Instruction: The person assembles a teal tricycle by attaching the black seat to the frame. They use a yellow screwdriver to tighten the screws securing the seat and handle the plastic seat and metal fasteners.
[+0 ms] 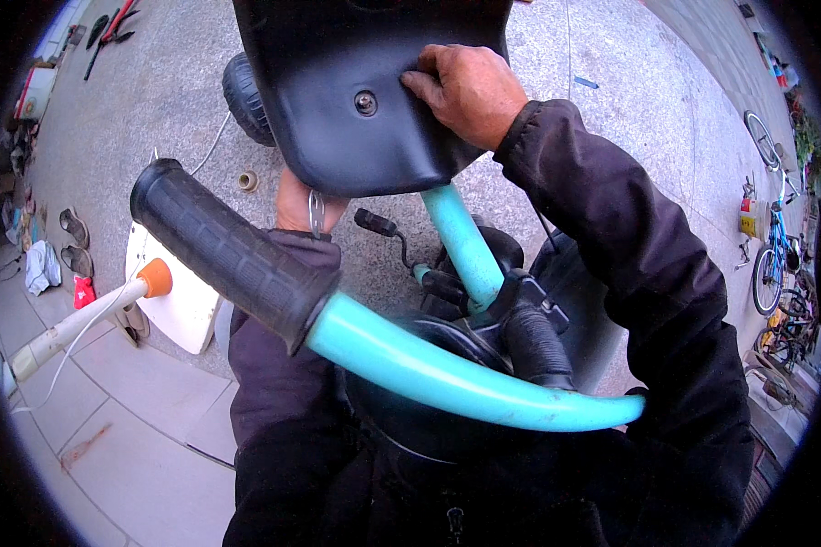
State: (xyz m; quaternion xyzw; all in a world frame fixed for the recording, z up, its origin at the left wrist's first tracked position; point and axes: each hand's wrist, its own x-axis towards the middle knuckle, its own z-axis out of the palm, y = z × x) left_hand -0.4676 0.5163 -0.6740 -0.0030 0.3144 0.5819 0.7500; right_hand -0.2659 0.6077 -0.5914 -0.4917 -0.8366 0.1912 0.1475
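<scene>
A black moulded seat (pixel 319 150) of a small turquoise-framed ride-on vehicle fills the upper middle. A round metal bolt head (pixel 366 103) sits in its surface. My right hand (pixel 472 96) rests on the seat to the right of the bolt, fingers curled in and thumb near the index fingertip; whatever they may hold is hidden. Below the seat's left front edge is my left hand (pixel 299 202), its fingers hidden by the seat. A shiny metal loop (pixel 316 214) shows at that wrist. The turquoise frame tube (pixel 463 242) runs down from under the seat.
A turquoise handlebar (pixel 429 374) with a black ribbed grip (pixel 233 251) crosses in front of me. A black wheel (pixel 248 98) stands left of the seat. Near it lies a small beige ring-shaped part (pixel 247 181). A white pole (pixel 82 328) with an orange collar is at left; bicycles (pixel 775 251) stand far right.
</scene>
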